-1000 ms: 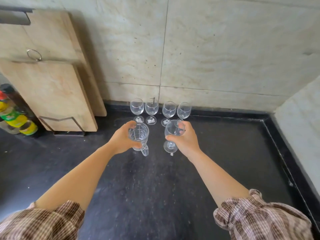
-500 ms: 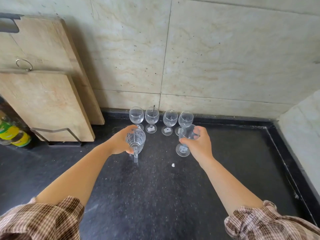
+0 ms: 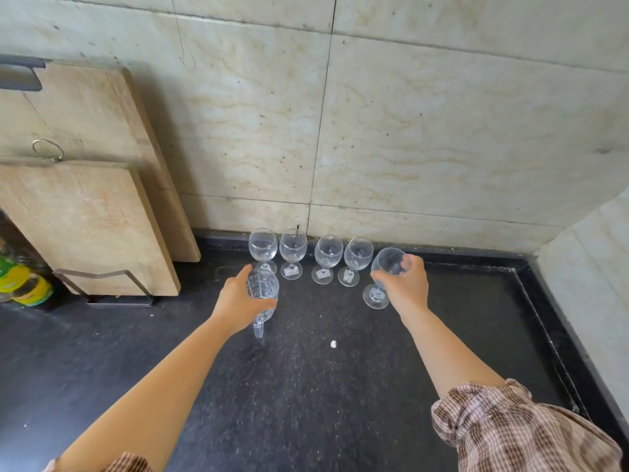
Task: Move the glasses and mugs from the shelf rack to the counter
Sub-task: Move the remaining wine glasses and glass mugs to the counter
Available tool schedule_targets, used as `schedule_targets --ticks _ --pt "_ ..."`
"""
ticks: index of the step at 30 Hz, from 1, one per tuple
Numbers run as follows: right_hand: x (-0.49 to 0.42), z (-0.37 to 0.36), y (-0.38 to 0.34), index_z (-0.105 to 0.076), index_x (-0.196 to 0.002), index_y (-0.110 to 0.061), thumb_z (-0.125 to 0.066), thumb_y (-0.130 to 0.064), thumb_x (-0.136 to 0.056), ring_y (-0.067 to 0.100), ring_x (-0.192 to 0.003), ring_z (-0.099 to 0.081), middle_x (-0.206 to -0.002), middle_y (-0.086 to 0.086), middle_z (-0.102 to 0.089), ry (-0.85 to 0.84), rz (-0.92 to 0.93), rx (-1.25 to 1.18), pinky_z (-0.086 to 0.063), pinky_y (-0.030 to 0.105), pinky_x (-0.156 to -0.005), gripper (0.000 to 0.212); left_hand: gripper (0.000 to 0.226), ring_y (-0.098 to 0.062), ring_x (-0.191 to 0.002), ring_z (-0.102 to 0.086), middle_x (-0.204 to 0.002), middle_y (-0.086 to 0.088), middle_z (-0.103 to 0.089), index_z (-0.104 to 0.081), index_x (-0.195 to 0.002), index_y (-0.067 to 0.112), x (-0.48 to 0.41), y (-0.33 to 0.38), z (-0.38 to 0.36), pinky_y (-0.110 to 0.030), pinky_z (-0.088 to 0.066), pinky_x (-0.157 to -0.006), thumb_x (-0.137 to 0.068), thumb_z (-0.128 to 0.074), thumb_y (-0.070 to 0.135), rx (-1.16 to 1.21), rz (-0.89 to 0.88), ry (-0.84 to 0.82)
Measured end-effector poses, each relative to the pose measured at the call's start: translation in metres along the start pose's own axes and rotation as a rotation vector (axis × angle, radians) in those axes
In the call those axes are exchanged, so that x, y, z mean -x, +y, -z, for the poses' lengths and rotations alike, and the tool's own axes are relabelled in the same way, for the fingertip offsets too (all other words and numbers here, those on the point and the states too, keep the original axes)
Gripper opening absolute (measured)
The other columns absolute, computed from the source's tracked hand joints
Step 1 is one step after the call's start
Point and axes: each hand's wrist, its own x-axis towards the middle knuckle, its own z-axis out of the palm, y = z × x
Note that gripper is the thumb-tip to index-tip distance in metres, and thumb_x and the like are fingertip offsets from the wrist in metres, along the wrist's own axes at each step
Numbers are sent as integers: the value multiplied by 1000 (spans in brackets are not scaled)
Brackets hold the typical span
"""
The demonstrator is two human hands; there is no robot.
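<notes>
Left hand (image 3: 238, 301) clamped on mug (image 3: 262, 291); right hand (image 3: 406, 284) clamped on wine glass (image 3: 384, 267), on counter (image 3: 306, 386).

Pale marble wall (image 3: 442, 131) meets black speckled counter (image 3: 306, 403); cutting boards (image 3: 85, 216) lean left.

Both forearms are showing bare from wrist to above the elbow. The person is wearing a shirt in a small brown-and-cream check, its sleeves pushed up and bunching in loose folds: the right sleeve (image 3: 524, 434) is filling the frame's 5 o'clock corner, the left sleeve (image 3: 126, 464) barely peeking in at 7 o'clock.
</notes>
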Motion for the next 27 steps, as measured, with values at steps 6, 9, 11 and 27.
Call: schedule_targets --ticks 6,9,11,27 --pt "-25 2 -7 -41 -135 -16 -77 -20 -69 17 -108 -49 -136 5 -47 20 20 43 -39 32 -80 75 97 -29 -120 -50 -142 -10 -43 -20 -148 22 -5 3 -3 -28 -41 -77 -71 -78 32 -6 20 15" --pt "-34 1 -8 -41 -137 -13 -78 -18 -69 25 -117 -51 -137 10 -45 21 25 77 -42 32 -83 78 96 -28 -121 -49 -143 -9 -42 -20 -148 22 -4 3 -3 -31 -43 -83 -71 -77 32 2 29 5" --pt "-39 0 -8 -41 -137 -12 -78 -17 -69 26 -118 -51 -137 12 -45 11 29 88 -43 32 -85 78 96 -28 -122 -49 -143 -9 -42 -19 -148 22 -3 2 -3 -35 -45 -88 -72 -77 32 -3 30 -2" --pt "-46 4 -5 -42 -138 -16 -78 -16 -71 26 -121 -51 -140 8 -49 2 -4 51 -39 31 -84 76 94 -30 -128 -44 -148 -8 -37 -17 -148 24 1 8 -3 -43 -42 -101 -75 -76 27 40 57 -20"
